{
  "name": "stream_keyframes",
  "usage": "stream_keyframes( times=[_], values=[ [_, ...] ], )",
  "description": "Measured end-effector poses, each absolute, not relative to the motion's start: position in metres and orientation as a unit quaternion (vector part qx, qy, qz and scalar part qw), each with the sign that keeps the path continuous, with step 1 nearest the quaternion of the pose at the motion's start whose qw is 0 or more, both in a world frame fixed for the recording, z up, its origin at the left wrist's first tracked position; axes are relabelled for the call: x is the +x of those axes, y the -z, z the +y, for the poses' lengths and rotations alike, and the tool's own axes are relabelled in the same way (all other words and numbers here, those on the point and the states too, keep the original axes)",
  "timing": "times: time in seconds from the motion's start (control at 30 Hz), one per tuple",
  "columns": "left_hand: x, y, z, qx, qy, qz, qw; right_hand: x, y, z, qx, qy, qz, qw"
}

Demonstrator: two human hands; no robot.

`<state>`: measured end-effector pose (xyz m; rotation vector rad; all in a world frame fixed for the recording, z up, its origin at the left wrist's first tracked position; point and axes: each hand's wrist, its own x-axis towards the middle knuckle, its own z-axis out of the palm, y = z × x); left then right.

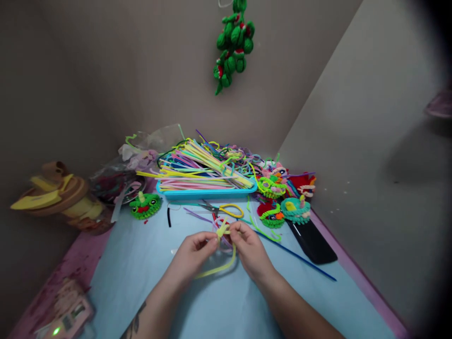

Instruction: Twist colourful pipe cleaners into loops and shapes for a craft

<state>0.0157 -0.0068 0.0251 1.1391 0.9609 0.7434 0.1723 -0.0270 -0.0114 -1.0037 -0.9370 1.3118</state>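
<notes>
Between my two hands is a pale yellow pipe cleaner (223, 230), bent into a small knotted bundle, with a long loose end curving down below. My left hand (198, 253) pinches the bundle from the left with thumb and forefinger. From the right, my right hand (251, 247) pinches another part of it with the fingertips. Just beyond the hands lie scissors (231, 210) with yellow-rimmed handles and several loose purple and green pipe cleaners. Part of the knot is hidden by my fingers.
A blue tray (212, 193) heaped with colourful pipe cleaners stands at the back. A green fuzzy creature (145, 206) sits left, more fuzzy figures (271, 214) right, beside a black phone-like slab (312, 241). A long blue pipe cleaner (300, 258) crosses the table's right side.
</notes>
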Motion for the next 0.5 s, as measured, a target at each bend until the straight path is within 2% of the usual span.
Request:
stream_keyframes(
  times=[0.17,0.37,0.5],
  values=[
    [0.0133,-0.0232,-0.0053,0.447,-0.326,0.463,0.692,0.1727,0.0079,-0.0267,-0.448,-0.546,-0.439,0.556],
    [0.0144,-0.0180,-0.0039,0.369,-0.360,0.459,0.723,0.1715,0.0024,-0.0260,-0.500,-0.420,-0.536,0.536],
    [0.0183,-0.0153,-0.0053,0.357,-0.392,0.444,0.722,0.1684,0.0087,-0.0243,-0.503,-0.393,-0.551,0.537]
  ],
)
